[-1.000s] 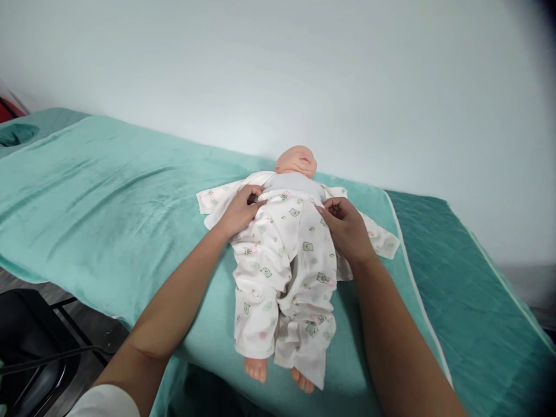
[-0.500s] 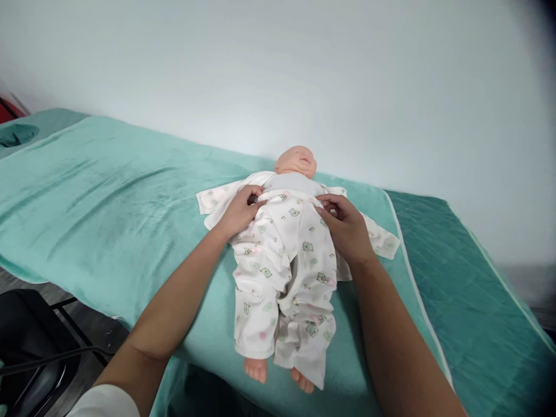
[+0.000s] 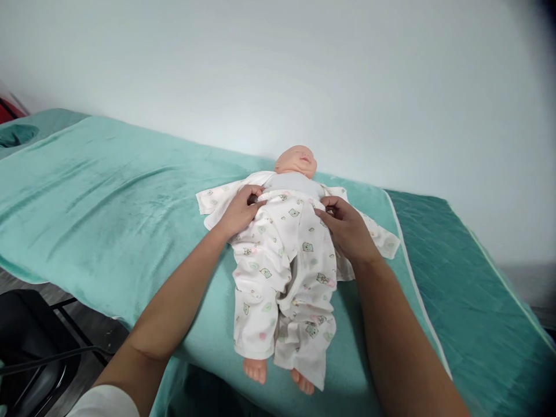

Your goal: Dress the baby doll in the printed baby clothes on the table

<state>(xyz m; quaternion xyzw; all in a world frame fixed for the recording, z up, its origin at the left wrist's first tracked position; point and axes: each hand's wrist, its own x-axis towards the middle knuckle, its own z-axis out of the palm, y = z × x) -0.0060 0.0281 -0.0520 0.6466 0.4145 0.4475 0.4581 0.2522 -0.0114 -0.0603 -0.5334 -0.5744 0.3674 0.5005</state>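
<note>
A baby doll (image 3: 296,161) lies on its back, head toward the wall and bare feet toward me. White pants (image 3: 260,278) printed with small green and pink animals cover its legs up to the belly. A matching long-sleeved top (image 3: 384,236) is spread open beneath it, sleeves out to both sides. At the left of the waistband, my left hand (image 3: 243,209) pinches the pants' edge between thumb and fingers. My right hand (image 3: 345,226) grips the waistband's right side, thumb in front; the fingertips are partly hidden by the cloth.
A light green plush cover (image 3: 108,191) lies over the bed, with a darker green quilted sheet (image 3: 452,278) at the right. Behind it rises a pale wall (image 3: 260,69). A black chair (image 3: 35,341) stands at the lower left.
My right hand has shifted slightly to the right along the waistband. My left hand and the doll look the same.
</note>
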